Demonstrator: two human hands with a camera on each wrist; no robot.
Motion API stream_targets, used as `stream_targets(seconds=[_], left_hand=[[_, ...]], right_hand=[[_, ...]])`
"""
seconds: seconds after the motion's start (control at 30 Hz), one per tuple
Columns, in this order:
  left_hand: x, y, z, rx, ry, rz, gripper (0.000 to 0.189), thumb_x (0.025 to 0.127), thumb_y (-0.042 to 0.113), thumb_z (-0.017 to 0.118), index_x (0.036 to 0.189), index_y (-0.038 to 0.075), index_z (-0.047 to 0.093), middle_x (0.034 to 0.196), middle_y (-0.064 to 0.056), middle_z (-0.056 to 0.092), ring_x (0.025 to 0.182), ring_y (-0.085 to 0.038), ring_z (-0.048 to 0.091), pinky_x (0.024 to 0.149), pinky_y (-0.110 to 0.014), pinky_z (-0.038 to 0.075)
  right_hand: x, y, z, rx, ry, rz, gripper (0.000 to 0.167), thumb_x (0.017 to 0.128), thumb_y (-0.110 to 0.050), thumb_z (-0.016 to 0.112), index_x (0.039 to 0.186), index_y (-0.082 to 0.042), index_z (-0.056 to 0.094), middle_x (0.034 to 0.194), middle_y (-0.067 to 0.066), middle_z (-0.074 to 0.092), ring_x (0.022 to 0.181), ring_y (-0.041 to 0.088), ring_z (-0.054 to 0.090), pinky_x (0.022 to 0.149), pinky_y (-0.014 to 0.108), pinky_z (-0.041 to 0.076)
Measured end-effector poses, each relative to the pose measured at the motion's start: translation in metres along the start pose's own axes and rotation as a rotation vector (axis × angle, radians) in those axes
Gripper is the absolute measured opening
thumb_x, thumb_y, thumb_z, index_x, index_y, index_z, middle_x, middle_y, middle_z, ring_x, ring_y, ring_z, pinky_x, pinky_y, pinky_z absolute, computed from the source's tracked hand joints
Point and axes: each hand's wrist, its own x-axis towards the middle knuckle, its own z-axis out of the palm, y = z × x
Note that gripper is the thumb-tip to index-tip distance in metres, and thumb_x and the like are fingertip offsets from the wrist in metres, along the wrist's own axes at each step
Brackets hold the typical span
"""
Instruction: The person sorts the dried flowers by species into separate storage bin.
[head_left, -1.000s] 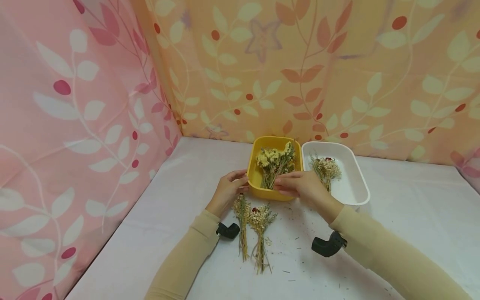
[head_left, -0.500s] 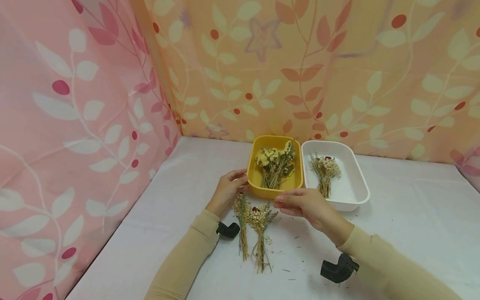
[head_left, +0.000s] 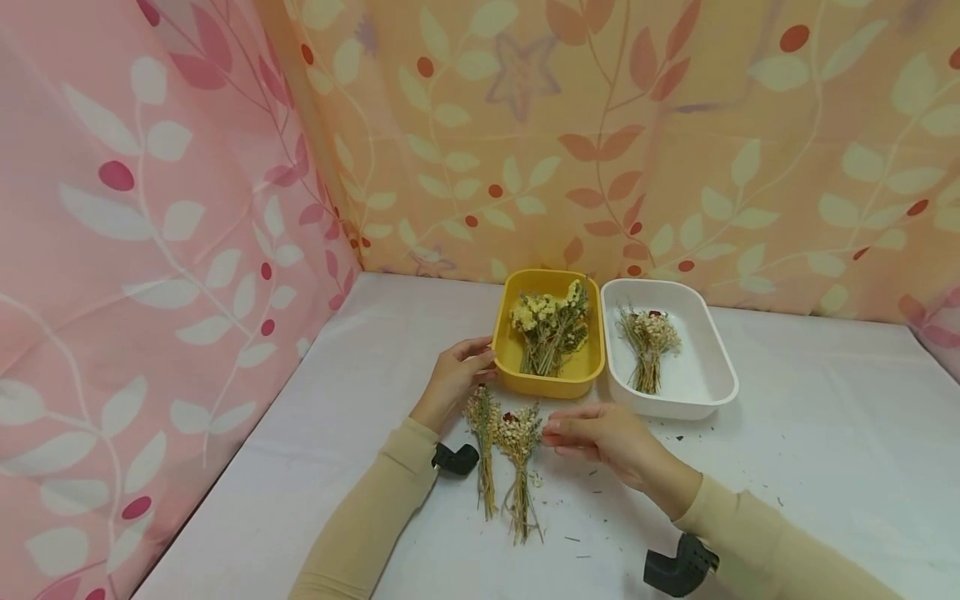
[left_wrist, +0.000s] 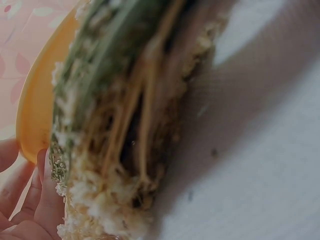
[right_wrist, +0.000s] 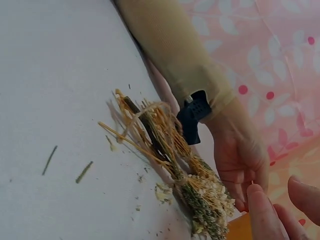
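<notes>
In the head view, my left hand [head_left: 452, 379] rests its extended fingers against the left wall of a yellow box [head_left: 551, 387]. My right hand [head_left: 611, 442] is beside the heads of a dried flower bunch [head_left: 517, 442], thumb and fingers apart and holding nothing. That bunch has cream blossoms, a small dark red flower and tied stems. A slimmer dried bunch [head_left: 485, 450] lies just left of it, close under my left wrist. Blurred flowers and stems [left_wrist: 120, 125] fill much of the left wrist view. Right-hand fingertips [right_wrist: 262, 205] show at the right wrist view's lower edge.
Yellow-flowered dried bunches [head_left: 547, 329] lie inside the yellow box. A white box [head_left: 712, 367] stands directly to its right, with a cream dried bunch [head_left: 648, 346] in it. Bits of stem [head_left: 573, 540] are scattered on the white tabletop. Patterned cloth [head_left: 525, 167] hangs behind.
My right hand has drawn back from over the yellow box's front rim, down toward the bunches on the table. My left hand has stayed at the box.
</notes>
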Motion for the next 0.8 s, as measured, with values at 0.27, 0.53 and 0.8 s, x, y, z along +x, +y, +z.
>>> stream_targets(seconds=[0.27,0.53,0.8], left_hand=[[0.000,-0.001,0.000,-0.011,-0.003,-0.004,0.042,0.098,0.013,0.063,0.139,0.003,0.057,0.134,-0.023,0.056,0.088,-0.008,0.066,0.091,-0.035,0.061],[0.001,0.000,0.000,0.004,0.003,-0.006,0.040,0.099,0.013,0.062,0.138,0.005,0.058,0.133,-0.021,0.058,0.090,-0.010,0.067,0.086,-0.029,0.062],[0.001,-0.001,-0.001,-0.005,0.004,-0.010,0.039,0.099,0.012,0.062,0.137,0.006,0.059,0.133,-0.022,0.057,0.089,-0.009,0.067,0.087,-0.031,0.062]], right_hand=[[0.001,0.012,0.001,-0.011,-0.010,-0.014,0.034,0.094,-0.009,0.068,0.117,0.016,0.064,0.100,0.011,0.077,0.090,0.015,0.075,0.084,0.029,0.062],[0.001,0.022,0.008,-0.019,0.007,0.041,0.040,0.091,-0.010,0.071,0.120,0.016,0.063,0.100,0.012,0.077,0.091,0.016,0.075,0.087,0.031,0.062],[0.000,0.030,0.013,-0.046,-0.010,0.081,0.043,0.090,-0.013,0.073,0.121,0.014,0.063,0.101,0.014,0.077,0.093,0.017,0.075,0.086,0.031,0.062]])
